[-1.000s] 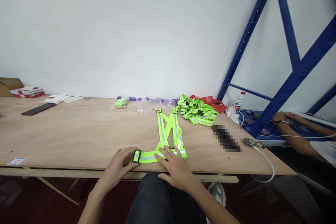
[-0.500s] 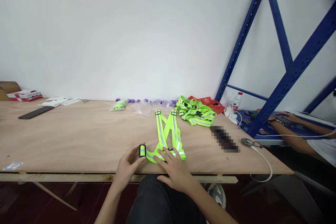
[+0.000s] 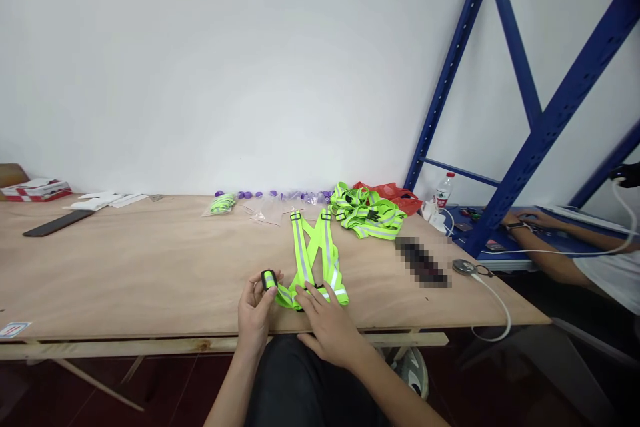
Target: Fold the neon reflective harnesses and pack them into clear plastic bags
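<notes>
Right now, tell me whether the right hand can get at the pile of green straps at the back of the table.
Probably yes, with a forward stretch. The right hand rests flat on the reflective vest at the near edge; the pile of green straps lies beyond it, slightly to the right, with only bare table and the vest between.

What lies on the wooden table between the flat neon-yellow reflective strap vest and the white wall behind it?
In the head view, clear plastic bags and small purple pieces lie between the vest and the wall.
</notes>
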Tool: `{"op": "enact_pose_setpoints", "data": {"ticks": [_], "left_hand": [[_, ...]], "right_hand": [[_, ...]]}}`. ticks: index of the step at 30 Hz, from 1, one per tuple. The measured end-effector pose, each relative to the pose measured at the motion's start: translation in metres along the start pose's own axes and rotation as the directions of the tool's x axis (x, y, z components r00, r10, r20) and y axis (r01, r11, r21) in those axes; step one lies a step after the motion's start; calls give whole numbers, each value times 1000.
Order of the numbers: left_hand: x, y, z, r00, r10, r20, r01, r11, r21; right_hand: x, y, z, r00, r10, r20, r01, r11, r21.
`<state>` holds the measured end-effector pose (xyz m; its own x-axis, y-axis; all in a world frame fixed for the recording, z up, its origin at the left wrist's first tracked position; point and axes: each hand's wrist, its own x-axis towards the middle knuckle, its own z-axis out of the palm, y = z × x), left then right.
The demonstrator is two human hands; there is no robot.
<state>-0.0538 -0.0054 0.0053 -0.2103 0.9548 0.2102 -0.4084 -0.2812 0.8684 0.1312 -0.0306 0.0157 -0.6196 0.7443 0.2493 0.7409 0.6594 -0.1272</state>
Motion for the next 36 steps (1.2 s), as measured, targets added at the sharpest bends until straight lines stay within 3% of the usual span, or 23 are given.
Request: {"op": "enact_pose_setpoints", "data": {"ticks": [7,12,17,23,28,32,34,36], "left_hand": [[-3,-7,-7,994,1,-107,1,1000,23],[-4,-5,-6,996,-2,-85,7,998,62],[1,5,14,998,18,58,-27,988,152],[15,14,55,966,-7,257,-72,952,298],[14,13,86,869,-95,486,-239,780,579],[12,4,99,776,-195,599,-432,528,731],[13,-1,101,762,-221,608,-494,409,767],[14,-4,104,761,-234,606,-515,352,782]], "right_hand": [[0,-2,-5,1000,-3,-19,3,1000,-17],[-2,-17,-8,984,166,-61,-171,982,-77],[-6,-27,-7,967,245,-65,-248,968,-47],[-14,-28,1,943,303,-138,-294,952,83],[-15,-27,7,931,336,-144,-319,939,126],[-17,-25,8,932,332,-143,-309,938,157],[-19,-25,11,929,336,-156,-307,934,184],[-21,-25,14,922,346,-170,-311,928,205]]}}
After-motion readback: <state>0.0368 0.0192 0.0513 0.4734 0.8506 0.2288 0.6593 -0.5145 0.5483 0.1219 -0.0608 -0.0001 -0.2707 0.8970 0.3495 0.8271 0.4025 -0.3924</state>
